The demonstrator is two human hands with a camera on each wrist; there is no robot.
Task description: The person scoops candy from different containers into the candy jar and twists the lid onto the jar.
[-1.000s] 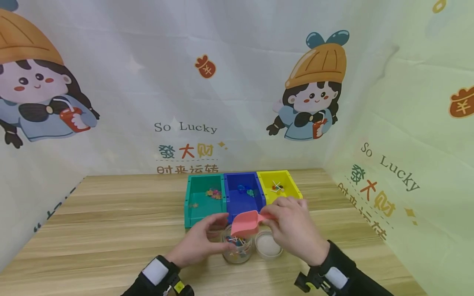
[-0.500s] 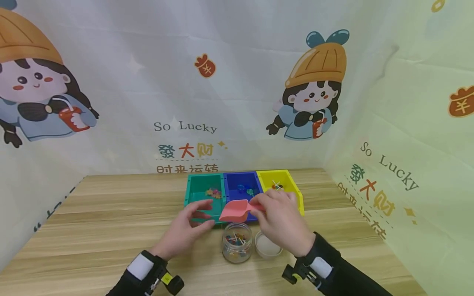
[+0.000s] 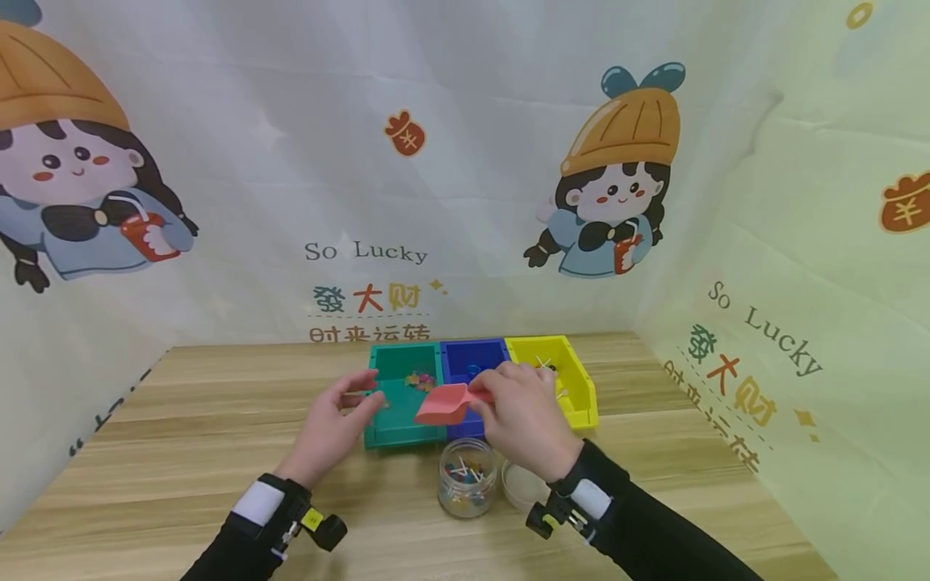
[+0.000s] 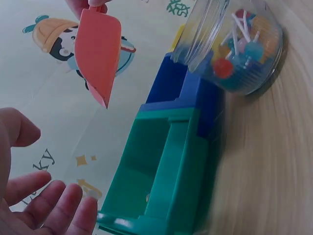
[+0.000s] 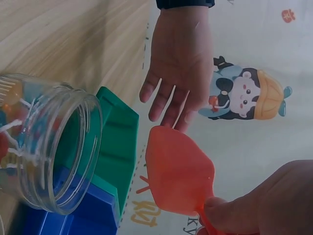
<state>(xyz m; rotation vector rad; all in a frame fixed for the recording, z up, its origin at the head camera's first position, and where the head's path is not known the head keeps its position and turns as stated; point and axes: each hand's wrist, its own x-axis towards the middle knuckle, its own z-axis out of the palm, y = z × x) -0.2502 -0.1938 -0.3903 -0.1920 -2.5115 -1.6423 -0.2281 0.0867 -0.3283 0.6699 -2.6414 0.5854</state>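
Right hand (image 3: 526, 421) pinches the pink scoop (image 3: 441, 405), left hand (image 3: 327, 426) hangs loose by the green bin (image 3: 407, 436). Both just moved off the jar (image 3: 467, 499), so work's at that bin now, scoop over its edge (can't tell if loaded).

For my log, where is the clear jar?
At the head view's lower centre, the clear jar stands left of the lid, in front of the blue bin.

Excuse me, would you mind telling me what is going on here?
A person's right hand holds a pink scoop in the air near the blue bin; the left hand, holding nothing, is beside the green bin, which holds some small pieces. An open glass jar of colourful pieces stands on the table, a round lid beside it.
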